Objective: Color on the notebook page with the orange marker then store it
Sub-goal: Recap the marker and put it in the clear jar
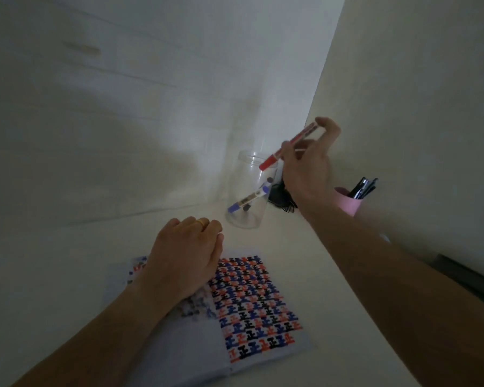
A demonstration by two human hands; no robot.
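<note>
An open notebook (252, 305) lies on the white table, its right page filled with orange, blue and black marks. My left hand (185, 258) rests flat on the notebook's upper left, fingers curled, holding nothing. My right hand (308, 169) grips the orange marker (285, 148), capped end pointing down-left over the rim of a clear plastic cup (246, 196). Inside the cup lies a blue marker (249, 198), tilted, with another dark marker partly seen behind it.
A pink cup (347, 202) with dark pens stands right of my right wrist, against the wall. A black tangled object (280, 199) lies between the two cups. Walls close the corner behind and on the right.
</note>
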